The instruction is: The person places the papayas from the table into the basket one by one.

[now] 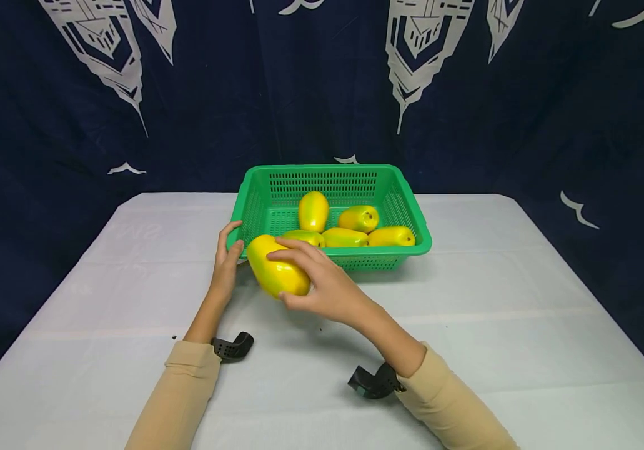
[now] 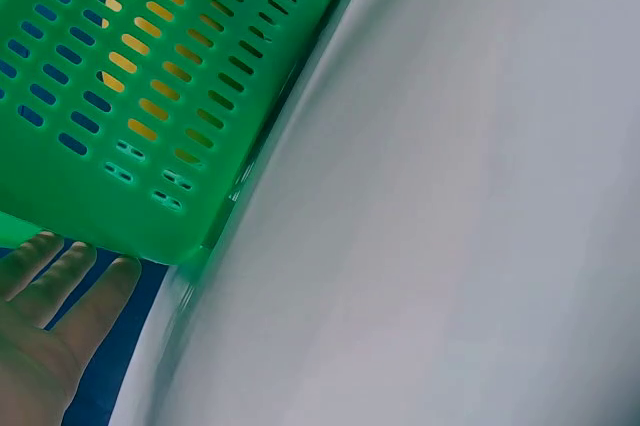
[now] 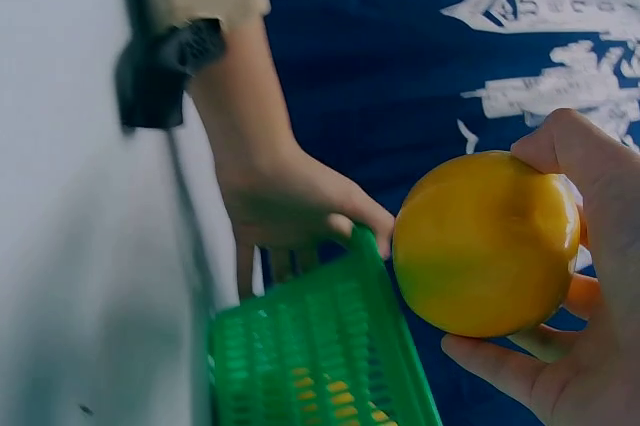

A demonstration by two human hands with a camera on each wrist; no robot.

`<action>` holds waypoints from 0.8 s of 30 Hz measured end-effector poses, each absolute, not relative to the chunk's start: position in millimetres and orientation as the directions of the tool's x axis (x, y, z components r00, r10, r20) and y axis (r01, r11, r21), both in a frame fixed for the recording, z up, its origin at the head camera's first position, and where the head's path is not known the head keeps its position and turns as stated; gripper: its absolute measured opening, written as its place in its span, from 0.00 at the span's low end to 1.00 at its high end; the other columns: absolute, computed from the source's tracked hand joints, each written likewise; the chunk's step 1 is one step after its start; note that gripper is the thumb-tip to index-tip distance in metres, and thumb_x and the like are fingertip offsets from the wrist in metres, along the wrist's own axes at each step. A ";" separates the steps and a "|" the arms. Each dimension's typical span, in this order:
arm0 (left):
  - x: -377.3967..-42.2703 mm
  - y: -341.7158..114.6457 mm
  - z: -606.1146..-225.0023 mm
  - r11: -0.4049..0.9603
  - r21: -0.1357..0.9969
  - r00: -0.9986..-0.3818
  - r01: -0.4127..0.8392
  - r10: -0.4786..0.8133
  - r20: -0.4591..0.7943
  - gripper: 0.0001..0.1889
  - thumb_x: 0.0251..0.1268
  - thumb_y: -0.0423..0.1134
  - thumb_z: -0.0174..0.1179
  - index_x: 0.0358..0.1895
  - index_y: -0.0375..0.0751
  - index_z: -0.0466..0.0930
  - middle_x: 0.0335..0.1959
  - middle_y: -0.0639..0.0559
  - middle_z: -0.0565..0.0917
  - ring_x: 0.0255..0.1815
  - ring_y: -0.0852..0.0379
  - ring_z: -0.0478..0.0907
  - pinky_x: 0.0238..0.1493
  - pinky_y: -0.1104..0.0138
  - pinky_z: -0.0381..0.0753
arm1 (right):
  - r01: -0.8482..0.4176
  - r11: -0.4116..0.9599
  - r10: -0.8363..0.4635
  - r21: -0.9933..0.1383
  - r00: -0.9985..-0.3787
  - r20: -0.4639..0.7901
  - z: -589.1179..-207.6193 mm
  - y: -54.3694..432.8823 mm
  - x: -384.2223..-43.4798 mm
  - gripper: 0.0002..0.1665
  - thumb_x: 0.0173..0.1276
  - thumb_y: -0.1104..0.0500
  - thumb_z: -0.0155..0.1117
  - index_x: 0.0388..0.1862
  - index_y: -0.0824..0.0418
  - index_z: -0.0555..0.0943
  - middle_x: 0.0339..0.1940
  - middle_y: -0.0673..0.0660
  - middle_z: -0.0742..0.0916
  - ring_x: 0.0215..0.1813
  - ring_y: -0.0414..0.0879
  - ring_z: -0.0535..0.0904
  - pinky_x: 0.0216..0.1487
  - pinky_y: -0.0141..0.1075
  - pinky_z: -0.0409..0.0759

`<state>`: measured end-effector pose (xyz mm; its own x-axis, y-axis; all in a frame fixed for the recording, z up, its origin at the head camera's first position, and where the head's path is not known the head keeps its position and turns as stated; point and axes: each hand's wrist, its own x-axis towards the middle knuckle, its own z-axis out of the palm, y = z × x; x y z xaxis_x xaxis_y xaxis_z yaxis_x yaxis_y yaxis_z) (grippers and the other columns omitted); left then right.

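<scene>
My right hand point(image 1: 324, 284) grips a glossy yellow mango point(image 1: 277, 265) with a faint green tint, thumb below and fingers over its top. It is held above the table, in front of the near left corner of a green plastic basket point(image 1: 420, 247). In the right wrist view the mango point(image 3: 485, 246) fills the space between thumb and fingers. At the basket's left side my left hand point(image 1: 225, 265) holds the rim, the thumb nearer and the fingers farther along. Several more yellow mangoes point(image 1: 313, 212) lie inside the basket, most along its near wall.
A white cloth covers the table point(image 1: 524, 300). Behind it hangs a dark blue curtain point(image 1: 277, 81) with white prints. Black bands point(image 1: 234, 347) sit at both wrists, below beige sleeves point(image 1: 181, 387).
</scene>
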<state>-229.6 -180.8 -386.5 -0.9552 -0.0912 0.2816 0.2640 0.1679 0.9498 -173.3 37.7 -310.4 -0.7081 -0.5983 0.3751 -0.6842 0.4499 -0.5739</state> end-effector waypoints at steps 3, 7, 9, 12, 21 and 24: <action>-231.7 -180.1 -388.8 0.143 0.956 -0.958 0.257 -0.091 0.271 0.25 0.66 0.45 0.39 0.66 0.51 0.54 0.69 0.47 0.53 0.64 0.49 0.56 0.64 0.48 0.59 | -0.665 0.447 -0.558 -0.598 -0.730 0.394 -305.9 47.8 -180.1 0.31 0.53 0.53 0.61 0.59 0.45 0.70 0.68 0.43 0.66 0.67 0.44 0.62 0.58 0.47 0.72; -231.1 -178.7 -388.1 0.110 0.967 -0.967 0.230 -0.086 0.240 0.25 0.66 0.46 0.38 0.67 0.53 0.52 0.68 0.46 0.53 0.60 0.47 0.60 0.59 0.45 0.65 | -0.621 0.445 -0.484 -0.646 -0.773 0.410 -302.5 61.4 -192.0 0.31 0.54 0.54 0.62 0.59 0.45 0.69 0.69 0.43 0.64 0.67 0.47 0.61 0.56 0.47 0.73; -230.6 -178.4 -387.3 0.111 0.968 -0.968 0.225 -0.085 0.234 0.25 0.67 0.45 0.38 0.67 0.53 0.52 0.69 0.47 0.51 0.62 0.47 0.58 0.60 0.45 0.64 | -0.600 0.443 -0.445 -0.666 -0.792 0.418 -301.8 66.9 -198.6 0.31 0.55 0.55 0.62 0.60 0.45 0.69 0.69 0.44 0.63 0.67 0.48 0.62 0.56 0.47 0.74; -230.4 -178.8 -386.6 0.093 0.970 -0.968 0.226 -0.088 0.234 0.24 0.67 0.44 0.39 0.67 0.52 0.53 0.70 0.47 0.50 0.64 0.44 0.58 0.60 0.43 0.64 | -0.580 0.448 -0.401 -0.681 -0.811 0.426 -301.0 72.7 -209.8 0.31 0.55 0.55 0.62 0.60 0.46 0.69 0.69 0.45 0.64 0.67 0.49 0.62 0.55 0.47 0.74; -230.4 -180.1 -387.3 0.075 0.972 -0.970 0.222 -0.084 0.228 0.25 0.66 0.44 0.38 0.67 0.52 0.52 0.69 0.46 0.50 0.61 0.43 0.60 0.58 0.41 0.65 | -0.528 0.545 -0.299 -0.651 -0.848 0.437 -299.0 79.1 -244.9 0.30 0.55 0.54 0.61 0.60 0.49 0.70 0.69 0.49 0.64 0.65 0.54 0.62 0.52 0.49 0.74; -228.2 -179.6 -384.2 0.063 0.972 -0.970 0.228 -0.077 0.232 0.25 0.66 0.44 0.38 0.67 0.50 0.51 0.69 0.45 0.50 0.61 0.42 0.60 0.58 0.41 0.64 | -0.495 0.557 -0.273 -0.667 -0.868 0.416 -299.6 78.1 -255.8 0.31 0.54 0.54 0.60 0.60 0.50 0.69 0.69 0.50 0.64 0.65 0.55 0.60 0.52 0.50 0.73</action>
<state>-228.2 -179.6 -384.2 -0.9696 -0.0769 0.2324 0.2279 0.0631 0.9716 -255.8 78.1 -299.6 -0.8678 -0.2726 0.4156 -0.4945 0.5567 -0.6675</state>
